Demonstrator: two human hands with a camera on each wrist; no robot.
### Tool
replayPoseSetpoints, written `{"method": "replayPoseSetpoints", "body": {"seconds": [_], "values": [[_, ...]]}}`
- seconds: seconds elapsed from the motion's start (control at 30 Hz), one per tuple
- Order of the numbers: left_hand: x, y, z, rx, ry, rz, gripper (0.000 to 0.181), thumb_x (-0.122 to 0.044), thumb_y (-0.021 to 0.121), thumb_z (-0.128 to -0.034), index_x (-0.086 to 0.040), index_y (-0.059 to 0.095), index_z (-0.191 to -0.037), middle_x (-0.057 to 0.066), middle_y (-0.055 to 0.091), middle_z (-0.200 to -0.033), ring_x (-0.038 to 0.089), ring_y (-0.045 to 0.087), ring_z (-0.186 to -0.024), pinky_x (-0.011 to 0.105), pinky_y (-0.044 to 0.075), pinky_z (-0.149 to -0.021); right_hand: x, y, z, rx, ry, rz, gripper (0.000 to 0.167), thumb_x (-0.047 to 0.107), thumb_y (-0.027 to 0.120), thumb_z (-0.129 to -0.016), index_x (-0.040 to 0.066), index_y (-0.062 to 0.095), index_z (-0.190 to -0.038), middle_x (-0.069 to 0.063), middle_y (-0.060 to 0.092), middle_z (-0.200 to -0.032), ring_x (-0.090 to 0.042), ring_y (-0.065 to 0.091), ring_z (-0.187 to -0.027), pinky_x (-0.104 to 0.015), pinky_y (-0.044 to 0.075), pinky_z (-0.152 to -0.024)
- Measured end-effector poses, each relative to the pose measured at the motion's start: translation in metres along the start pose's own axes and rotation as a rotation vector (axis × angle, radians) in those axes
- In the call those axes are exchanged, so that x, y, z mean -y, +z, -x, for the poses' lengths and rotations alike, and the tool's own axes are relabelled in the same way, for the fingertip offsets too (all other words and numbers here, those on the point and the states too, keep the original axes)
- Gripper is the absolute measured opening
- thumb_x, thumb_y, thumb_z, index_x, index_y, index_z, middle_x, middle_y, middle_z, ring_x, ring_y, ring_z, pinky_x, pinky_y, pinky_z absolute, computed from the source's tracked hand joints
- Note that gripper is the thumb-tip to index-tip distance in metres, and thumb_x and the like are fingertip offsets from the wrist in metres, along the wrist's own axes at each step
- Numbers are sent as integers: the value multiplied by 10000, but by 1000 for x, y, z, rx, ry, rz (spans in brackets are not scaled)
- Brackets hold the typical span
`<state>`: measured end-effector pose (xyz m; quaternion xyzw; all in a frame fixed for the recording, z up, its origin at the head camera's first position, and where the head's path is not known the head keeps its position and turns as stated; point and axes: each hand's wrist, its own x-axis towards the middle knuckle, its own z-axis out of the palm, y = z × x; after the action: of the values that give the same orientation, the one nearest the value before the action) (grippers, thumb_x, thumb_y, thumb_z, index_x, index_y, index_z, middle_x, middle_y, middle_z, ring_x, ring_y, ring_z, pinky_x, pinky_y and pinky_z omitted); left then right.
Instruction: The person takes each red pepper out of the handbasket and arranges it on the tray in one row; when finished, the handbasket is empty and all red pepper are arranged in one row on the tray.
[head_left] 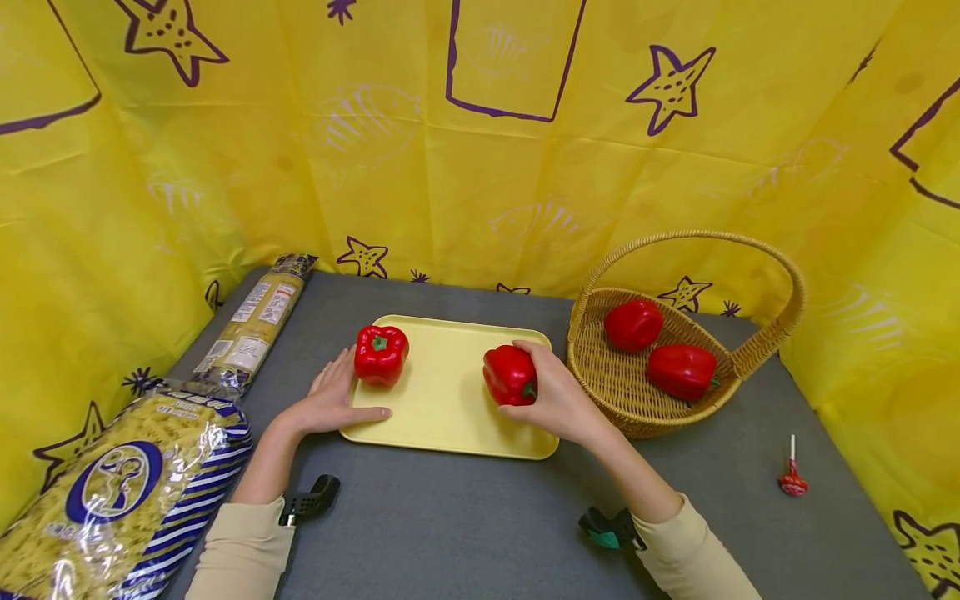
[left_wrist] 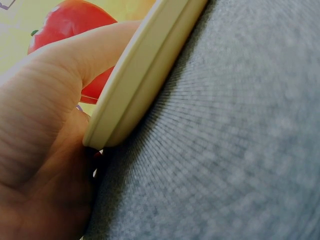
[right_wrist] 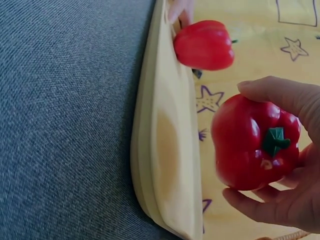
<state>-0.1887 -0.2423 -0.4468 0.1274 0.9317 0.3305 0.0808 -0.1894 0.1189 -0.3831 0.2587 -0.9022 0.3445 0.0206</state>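
My right hand [head_left: 558, 396] grips a red bell pepper [head_left: 508, 375] between thumb and fingers, above the right part of a pale yellow tray [head_left: 442, 417]. In the right wrist view this pepper [right_wrist: 250, 145] hangs apart from the tray, its green stem toward the camera. A second red bell pepper [head_left: 381, 357] stands stem up at the tray's left end. Beside it, my left hand [head_left: 326, 400] rests at the tray's left edge, fingers stretched along the outside. The left thumb [left_wrist: 100, 47] lies straight over the rim in the left wrist view.
Right of the tray stands a wicker basket [head_left: 637, 421] with a tall handle, holding two red peppers [head_left: 681, 371]. A lollipop [head_left: 792, 481] lies at far right. At left are a pasta bag [head_left: 127, 492] and a long pasta pack [head_left: 258, 321]. Yellow cloth [head_left: 480, 183] hangs around the grey table.
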Motion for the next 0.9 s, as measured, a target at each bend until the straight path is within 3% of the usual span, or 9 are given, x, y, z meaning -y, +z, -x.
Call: {"method": "replayPoseSetpoints", "body": {"seconds": [0.4,0.9], "values": [[-1,2,1,-34,36,1,1122,-496,732,-798,72,85,-1518,346,51,-1554,494,3,-1430,636,8,-1115,-1,8,-7,61,19,-8,895,251,875,-711,57,395,-1441,-133,497,-1359,-262,537,-1163,-431,482,-942],[-2,1,1,-16,13,-9,1121,-489,738,-801,61,81,-1523,322,48,-1567,486,0,-1435,625,8,-1123,2,22,-22,90,55,-97,872,201,881,-680,37,371,-1369,-134,557,-1250,-249,569,-1103,-392,497,-915]]}}
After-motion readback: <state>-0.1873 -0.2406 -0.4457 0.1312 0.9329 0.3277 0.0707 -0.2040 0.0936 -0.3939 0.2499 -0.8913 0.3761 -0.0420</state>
